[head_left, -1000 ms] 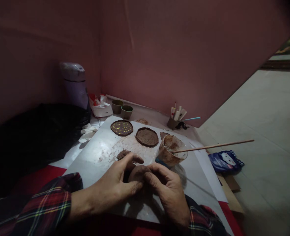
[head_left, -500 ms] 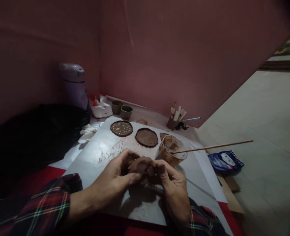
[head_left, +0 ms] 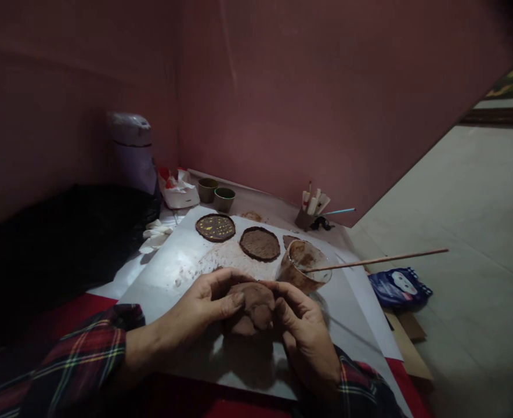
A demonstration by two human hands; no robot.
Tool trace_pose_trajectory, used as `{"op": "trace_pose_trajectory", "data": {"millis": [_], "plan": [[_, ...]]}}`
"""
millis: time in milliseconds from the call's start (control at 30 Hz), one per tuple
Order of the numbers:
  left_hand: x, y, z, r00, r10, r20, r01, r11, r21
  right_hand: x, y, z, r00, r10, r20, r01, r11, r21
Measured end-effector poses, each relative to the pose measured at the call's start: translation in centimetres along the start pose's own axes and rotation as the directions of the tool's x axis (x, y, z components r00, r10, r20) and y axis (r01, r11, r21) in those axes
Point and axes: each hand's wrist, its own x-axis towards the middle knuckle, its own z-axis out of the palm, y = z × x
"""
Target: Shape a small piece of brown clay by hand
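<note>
A lump of brown clay (head_left: 252, 310) is held between both hands above the white sheet (head_left: 173, 307). My left hand (head_left: 208, 296) grips its left side, thumb on the near face and fingers behind. On the right edge, my right hand (head_left: 304, 325) pinches it with thumb and fingers. The clay is uneven, with a rounded bulge and a crease on the side toward me. Just beyond the right hand stands a clear cup (head_left: 302, 267) smeared with brown, and a thin wooden stick (head_left: 378, 258) leans out of it.
A flat brown clay disc (head_left: 259, 244) and a yellow-speckled one (head_left: 215, 227) lie farther back. Behind them stand two small pots (head_left: 224, 199). A holder with tools (head_left: 311, 212) is near the wall. A black plastic bag (head_left: 69, 249) lies left, a blue packet (head_left: 400, 287) right.
The clay lump has turned in my hands, so its broad face with the bulge shows toward me. Both hands have shifted slightly around its edges.
</note>
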Motion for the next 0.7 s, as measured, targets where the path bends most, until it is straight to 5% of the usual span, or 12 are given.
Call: {"op": "trace_pose_trajectory", "data": {"millis": [300,700], "plan": [[-0.20,0.35,-0.16,0.994,0.065,0.086,-0.084,0.966,0.246,0.41,-0.37,0.38,0.998,0.049,0.031,-0.052,0.996,0.072],[-0.35,0.39,-0.08,0.987,0.150,0.049,-0.144,0.725,0.674,0.38,-0.43,0.78,0.995,0.085,0.053,-0.078,0.988,-0.130]]}}
